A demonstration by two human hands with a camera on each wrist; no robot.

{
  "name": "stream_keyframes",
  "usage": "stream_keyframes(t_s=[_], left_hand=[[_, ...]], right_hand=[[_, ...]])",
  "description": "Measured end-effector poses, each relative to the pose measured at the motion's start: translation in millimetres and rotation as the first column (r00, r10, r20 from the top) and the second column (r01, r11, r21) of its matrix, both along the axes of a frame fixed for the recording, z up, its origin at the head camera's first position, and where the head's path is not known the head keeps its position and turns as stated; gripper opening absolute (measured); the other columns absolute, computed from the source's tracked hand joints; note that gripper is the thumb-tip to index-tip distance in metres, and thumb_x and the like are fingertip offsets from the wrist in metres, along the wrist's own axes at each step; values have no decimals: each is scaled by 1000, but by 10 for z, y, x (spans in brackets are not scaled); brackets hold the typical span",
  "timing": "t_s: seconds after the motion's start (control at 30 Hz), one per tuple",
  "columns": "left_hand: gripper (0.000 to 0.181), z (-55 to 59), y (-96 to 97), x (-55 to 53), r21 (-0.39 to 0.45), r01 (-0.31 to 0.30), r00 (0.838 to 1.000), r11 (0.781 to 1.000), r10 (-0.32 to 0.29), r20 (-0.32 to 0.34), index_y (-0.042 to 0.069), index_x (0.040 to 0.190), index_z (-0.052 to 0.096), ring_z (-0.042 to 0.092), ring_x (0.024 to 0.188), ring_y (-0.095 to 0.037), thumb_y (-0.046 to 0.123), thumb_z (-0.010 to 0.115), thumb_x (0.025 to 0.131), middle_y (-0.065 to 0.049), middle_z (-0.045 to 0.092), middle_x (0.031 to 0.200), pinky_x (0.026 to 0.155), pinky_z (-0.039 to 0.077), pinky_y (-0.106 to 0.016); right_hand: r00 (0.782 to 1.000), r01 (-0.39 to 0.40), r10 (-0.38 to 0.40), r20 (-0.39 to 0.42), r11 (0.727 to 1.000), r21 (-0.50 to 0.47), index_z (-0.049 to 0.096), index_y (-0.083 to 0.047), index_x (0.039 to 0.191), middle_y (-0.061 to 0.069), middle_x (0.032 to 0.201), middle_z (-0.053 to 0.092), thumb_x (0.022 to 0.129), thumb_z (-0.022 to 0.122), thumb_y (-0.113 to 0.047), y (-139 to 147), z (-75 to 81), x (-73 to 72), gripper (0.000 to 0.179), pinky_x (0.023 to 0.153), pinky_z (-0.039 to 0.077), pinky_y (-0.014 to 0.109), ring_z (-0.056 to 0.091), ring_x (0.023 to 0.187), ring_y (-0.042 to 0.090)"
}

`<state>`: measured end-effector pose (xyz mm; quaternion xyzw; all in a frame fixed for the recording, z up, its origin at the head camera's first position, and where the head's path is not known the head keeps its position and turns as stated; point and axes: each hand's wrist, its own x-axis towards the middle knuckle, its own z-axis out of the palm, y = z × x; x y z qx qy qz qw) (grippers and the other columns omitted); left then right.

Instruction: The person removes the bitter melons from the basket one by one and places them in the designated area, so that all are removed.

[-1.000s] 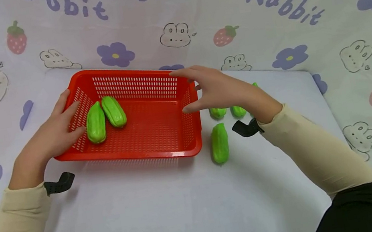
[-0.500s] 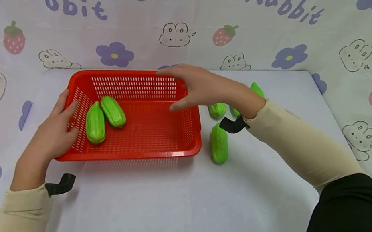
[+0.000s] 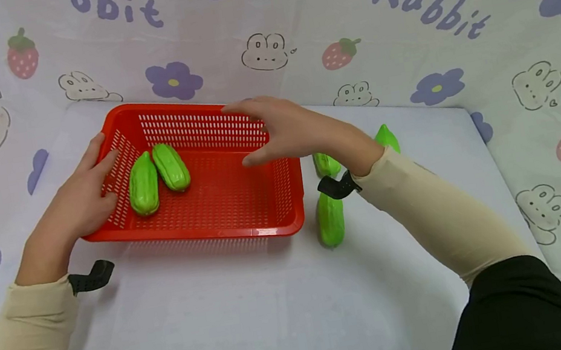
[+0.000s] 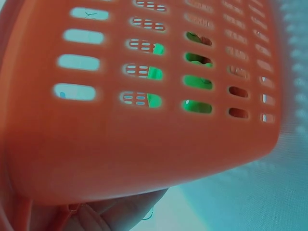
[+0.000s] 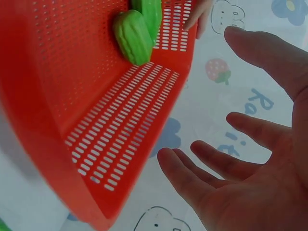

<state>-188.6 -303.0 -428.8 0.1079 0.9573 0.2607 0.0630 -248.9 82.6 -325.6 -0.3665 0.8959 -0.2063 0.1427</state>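
A red plastic basket point(image 3: 223, 233) with slotted walls holds two glossy green ribbed gourds point(image 3: 143, 184) side by side near its left end. My left hand point(image 3: 77, 204) rests at the left rim, fingers spread and reaching over the edge. From the left wrist, the outer basket wall point(image 4: 144, 144) fills most of the view, with fingers partly hidden below it. My right hand point(image 3: 286, 128) hovers over the basket's right end, with thumb and fingers apart and nothing between them. In the right wrist view its fingers point(image 5: 226, 159) are spread beside the basket's long rim.
Several more green gourds point(image 3: 332, 222) lie on the white tabletop point(image 3: 239, 328) right of the basket, some partly hidden by the right forearm. Behind the table hangs a cloth point(image 3: 404, 51) printed with rabbits, flowers and strawberries.
My right hand has moved left, farther over the basket's right end. The left thumb has drawn back slightly toward the rim. Basket and gourds stay in place.
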Motion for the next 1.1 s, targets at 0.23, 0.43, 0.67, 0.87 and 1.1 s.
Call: stream_keyframes(t_s=[0.23, 0.43, 0.67, 0.87, 1.1], left_hand=[[79, 1, -16, -4, 11, 7, 1000, 1000, -7, 13, -7, 168, 23, 10, 163, -47, -3, 52, 94, -11, -14, 181, 118, 31, -73], [81, 3, -22, -16, 8, 18, 1000, 1000, -18, 18, -8, 167, 24, 11, 162, -48, -5, 53, 92, -12, -15, 181, 117, 32, -73], [81, -4, -18, -20, 15, 18, 1000, 1000, -18, 17, -7, 168, 23, 14, 162, -49, -5, 52, 93, -8, -15, 181, 115, 35, -74], [81, 8, -14, -22, 19, 20, 1000, 1000, -20, 14, -7, 168, 23, 13, 162, -48, -6, 52, 92, -9, -15, 181, 116, 34, -73], [82, 3, -31, -41, 22, 21, 1000, 1000, -21, 14, -8, 167, 24, 15, 161, -50, -7, 53, 91, -11, -14, 181, 116, 35, -73]], right_hand=[[999, -49, 49, -4, 999, -4, 41, -15, 168, 4, 170, 42, 93, 85, -34, -163, -45, -69, 89, 126, 32, 45, 35, 156, 25], [998, -57, 57, 10, 998, 22, 39, -19, 170, 0, 171, 40, 94, 84, -36, -342, -58, -83, 90, 126, 31, 41, 32, 158, 20], [996, -89, 89, 29, 996, 24, 38, -18, 170, -1, 171, 40, 95, 84, -36, -512, -138, -189, 90, 126, 29, 34, 32, 158, 18], [994, -104, 104, 35, 994, 14, 38, -16, 170, 1, 171, 40, 95, 84, -35, -603, -222, -246, 90, 127, 26, 32, 31, 159, 20], [996, -86, 85, 41, 996, 27, 38, -16, 170, 2, 171, 40, 95, 85, -35, -700, -326, -310, 91, 127, 27, 31, 32, 159, 19]])
